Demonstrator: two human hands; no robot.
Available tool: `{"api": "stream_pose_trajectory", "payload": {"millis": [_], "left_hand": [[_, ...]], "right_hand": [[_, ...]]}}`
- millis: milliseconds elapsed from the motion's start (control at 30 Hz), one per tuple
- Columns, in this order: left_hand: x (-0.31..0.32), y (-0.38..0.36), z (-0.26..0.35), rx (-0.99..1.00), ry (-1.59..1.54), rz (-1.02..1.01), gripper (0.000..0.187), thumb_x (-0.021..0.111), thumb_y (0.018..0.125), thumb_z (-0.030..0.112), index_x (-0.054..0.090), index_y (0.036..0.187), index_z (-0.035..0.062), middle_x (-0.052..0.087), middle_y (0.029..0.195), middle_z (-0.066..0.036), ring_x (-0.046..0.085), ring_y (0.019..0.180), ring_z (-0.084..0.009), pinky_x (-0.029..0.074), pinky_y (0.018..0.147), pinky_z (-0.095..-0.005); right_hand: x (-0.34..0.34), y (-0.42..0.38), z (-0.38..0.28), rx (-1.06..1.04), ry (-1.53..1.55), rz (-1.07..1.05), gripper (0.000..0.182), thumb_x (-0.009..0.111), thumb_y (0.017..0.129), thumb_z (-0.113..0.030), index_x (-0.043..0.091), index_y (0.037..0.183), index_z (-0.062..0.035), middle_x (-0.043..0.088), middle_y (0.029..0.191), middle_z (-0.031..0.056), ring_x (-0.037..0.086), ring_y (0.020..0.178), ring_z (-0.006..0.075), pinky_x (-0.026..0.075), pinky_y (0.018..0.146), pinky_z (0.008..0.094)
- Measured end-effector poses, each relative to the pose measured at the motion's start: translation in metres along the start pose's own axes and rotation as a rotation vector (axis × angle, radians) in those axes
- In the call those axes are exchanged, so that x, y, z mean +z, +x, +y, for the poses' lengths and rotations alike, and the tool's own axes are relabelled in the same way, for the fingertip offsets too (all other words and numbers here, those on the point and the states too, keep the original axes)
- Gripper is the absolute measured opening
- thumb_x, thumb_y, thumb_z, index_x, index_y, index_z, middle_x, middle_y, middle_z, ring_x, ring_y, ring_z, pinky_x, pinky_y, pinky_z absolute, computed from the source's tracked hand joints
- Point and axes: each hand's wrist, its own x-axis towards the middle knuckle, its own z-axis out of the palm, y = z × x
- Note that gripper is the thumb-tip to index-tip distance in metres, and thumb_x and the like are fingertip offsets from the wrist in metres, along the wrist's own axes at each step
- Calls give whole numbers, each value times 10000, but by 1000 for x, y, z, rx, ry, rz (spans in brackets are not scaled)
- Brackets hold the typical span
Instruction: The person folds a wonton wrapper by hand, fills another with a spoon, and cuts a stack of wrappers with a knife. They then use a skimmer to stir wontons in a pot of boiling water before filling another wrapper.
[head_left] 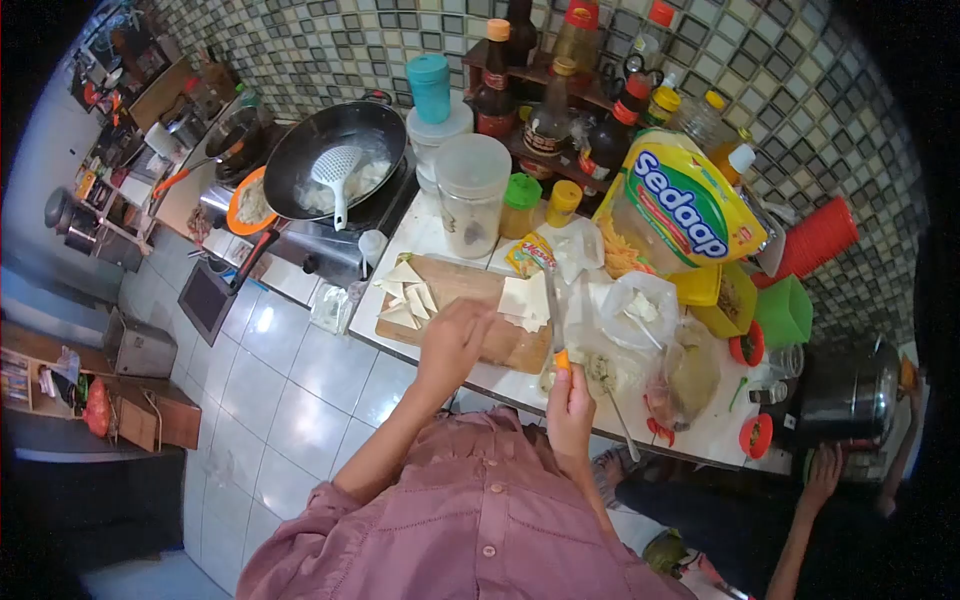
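Note:
My right hand point(570, 405) grips a knife point(556, 320) by its orange handle, the blade pointing away from me along the right edge of the wooden cutting board point(470, 280). Above the board's near edge, my left hand point(455, 345) has its fingers bent together; whatever they may hold is hidden. Pale flat square sheets point(525, 298), like dough wrappers, lie on the board between the left hand and the blade. Cut and folded pale pieces point(408, 298) are grouped at the board's left end.
A black wok point(310, 150) with a white slotted spatula point(336, 175) sits on the stove. Jars and bottles point(494, 90) line the tiled wall. A yellow Sedaap bag point(680, 205), bowls and plastic bags stand right. Another person's hand point(825, 470) is by a black pot point(845, 390).

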Motion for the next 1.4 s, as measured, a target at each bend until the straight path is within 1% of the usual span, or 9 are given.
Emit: {"api": "stream_pose_trajectory", "payload": {"millis": [133, 300, 567, 700, 767, 967, 1067, 1267, 1400], "left_hand": [[-42, -47, -20, -272, -56, 159, 226, 559, 869, 169, 612, 775, -30, 601, 691, -97, 556, 584, -169, 417, 509, -266], [-95, -94, -47, -633, -151, 317, 297, 531, 896, 179, 596, 684, -18, 577, 633, -30, 499, 582, -68, 375, 513, -221], [-158, -102, -91, -521, -106, 718, 119, 492, 917, 138, 534, 878, 33, 578, 828, -27, 532, 728, -88, 396, 651, -216], [-215, -71, -122, -433, 25, 791, 107, 496, 904, 100, 542, 919, 5, 575, 862, -40, 546, 818, -101, 427, 701, -235], [-247, -45, -136, -414, 147, 835, 110, 496, 901, 99, 545, 939, 8, 578, 898, -53, 553, 851, -122, 429, 734, -245], [-327, 3, -203, -485, 234, 514, 389, 605, 830, 161, 467, 1170, 34, 576, 1089, -118, 550, 1007, -221, 433, 814, -353], [-349, 17, -222, -596, 191, 301, 460, 637, 814, 212, 449, 1189, 23, 562, 1117, -126, 528, 1045, -240, 432, 826, -386], [-359, 35, -264, -929, -484, -314, 465, 621, 839, 336, 471, 1074, -36, 597, 848, -93, 626, 678, -143, 478, 562, -237], [-361, 37, -283, -991, -471, -412, 365, 570, 863, 381, 562, 864, 16, 581, 663, -44, 557, 533, -90, 418, 451, -194]], "right_hand": [[22, 12, -15, -320, -137, -39, 230, 502, 890, -144, 491, 1058, 12, 544, 764, 176, 545, 712, 321, 430, 638, 386], [59, 42, -22, -461, -477, -107, 310, 557, 813, -110, 504, 1104, -19, 539, 989, 193, 507, 955, 383, 384, 806, 483], [101, 63, -45, -454, -1015, -32, 382, 614, 769, -217, 522, 1094, -39, 509, 959, 138, 511, 911, 292, 402, 739, 455], [154, 80, -95, -634, -637, -104, 404, 598, 801, -273, 497, 1107, -29, 502, 960, 150, 532, 881, 299, 431, 679, 433], [200, 94, -130, -604, -541, -157, 428, 591, 820, -284, 476, 1141, -25, 506, 1000, 197, 527, 900, 377, 433, 754, 444], [344, 134, -158, -428, -883, -263, 342, 581, 819, -249, 423, 1048, -51, 595, 895, 174, 619, 788, 357, 489, 661, 471], [386, 148, -145, -465, -1090, -161, 143, 478, 838, -107, 445, 970, -64, 624, 668, 119, 646, 588, 290, 496, 457, 377], [408, 175, -160, -543, -1223, 70, 89, 526, 787, -112, 536, 850, -49, 615, 674, 87, 645, 609, 227, 493, 463, 352], [400, 199, -197, -670, -1254, 175, 64, 537, 761, -113, 589, 783, -84, 613, 680, 53, 630, 608, 224, 470, 469, 352]]}}
